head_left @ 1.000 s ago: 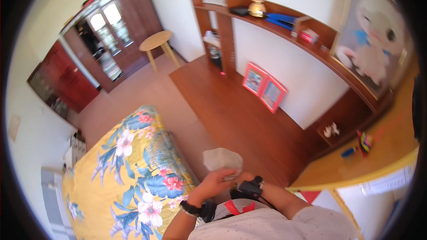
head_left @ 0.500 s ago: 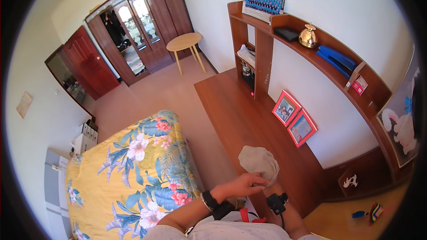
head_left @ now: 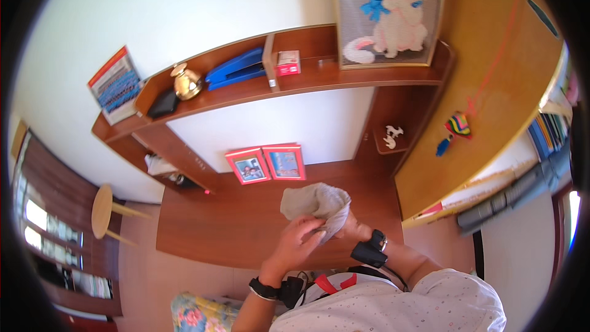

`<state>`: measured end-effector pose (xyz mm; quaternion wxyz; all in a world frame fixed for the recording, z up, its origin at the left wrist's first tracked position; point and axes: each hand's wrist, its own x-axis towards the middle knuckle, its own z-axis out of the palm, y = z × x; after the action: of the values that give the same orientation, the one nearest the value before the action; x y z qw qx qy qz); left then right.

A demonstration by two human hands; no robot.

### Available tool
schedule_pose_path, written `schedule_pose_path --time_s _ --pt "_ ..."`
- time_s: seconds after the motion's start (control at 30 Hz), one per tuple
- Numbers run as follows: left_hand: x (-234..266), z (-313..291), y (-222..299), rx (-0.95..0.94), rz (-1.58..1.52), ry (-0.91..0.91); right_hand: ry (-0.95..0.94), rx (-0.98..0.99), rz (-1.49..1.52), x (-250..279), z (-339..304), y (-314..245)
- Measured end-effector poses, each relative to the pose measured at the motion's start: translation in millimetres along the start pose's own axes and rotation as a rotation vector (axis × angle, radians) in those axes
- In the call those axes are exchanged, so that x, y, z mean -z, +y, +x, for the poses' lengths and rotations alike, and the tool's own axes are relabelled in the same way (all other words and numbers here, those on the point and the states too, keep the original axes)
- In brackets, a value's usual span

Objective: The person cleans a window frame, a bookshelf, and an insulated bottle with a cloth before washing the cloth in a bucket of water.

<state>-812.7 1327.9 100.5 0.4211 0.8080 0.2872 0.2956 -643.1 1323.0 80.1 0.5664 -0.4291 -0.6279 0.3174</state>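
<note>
Both forearms come from the person's side, elbows bent, and the hands meet in front of the red double photo frame [head_left: 267,163] and a little to its right. There they have a grey-beige cloth [head_left: 307,198], bunched over the near part of the brown tabletop [head_left: 203,227]. The left hand [head_left: 294,247] points toward the frame with its wrist raised, its fingers closed on the cloth's near edge. The right hand [head_left: 351,230] comes in from the frame's right, its back partly showing — the cloth covers its fingers, so I cannot tell how they are set. A black strap with a dark device [head_left: 369,252] circles the right wrist. On the shelf above the frame are a blue stapler [head_left: 236,69] and a small red-and-white box [head_left: 288,63]; up and left of it, a gold bell-shaped thing [head_left: 187,84] stands beside a black case [head_left: 163,104]. Right of the frame is a white figurine [head_left: 392,137] — and farther right hangs a striped ornament [head_left: 457,126]. A round-topped wooden stool [head_left: 102,212] stands well to the frame's left.
</note>
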Motion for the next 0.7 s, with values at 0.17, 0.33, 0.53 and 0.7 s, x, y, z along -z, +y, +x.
schedule_pose_path --time_s 0.17,0.33,0.53,0.7 --pt "31.5 44.0 19.4 -0.216 0.086 -0.002 0.299 -0.025 -0.508 47.0 -4.8 -45.1" --pt "31.1 108.9 35.2 -0.481 0.13 0.1 0.85 0.075 -0.101 117.7 -16.1 -13.5" --pt "42.5 176.7 64.6 -0.768 0.469 0.316 0.757 0.358 -0.773 197.4 62.3 -65.6" --pt "45.8 210.2 52.2 -0.727 0.622 0.432 0.916 0.365 -0.868 201.1 112.3 -28.0"
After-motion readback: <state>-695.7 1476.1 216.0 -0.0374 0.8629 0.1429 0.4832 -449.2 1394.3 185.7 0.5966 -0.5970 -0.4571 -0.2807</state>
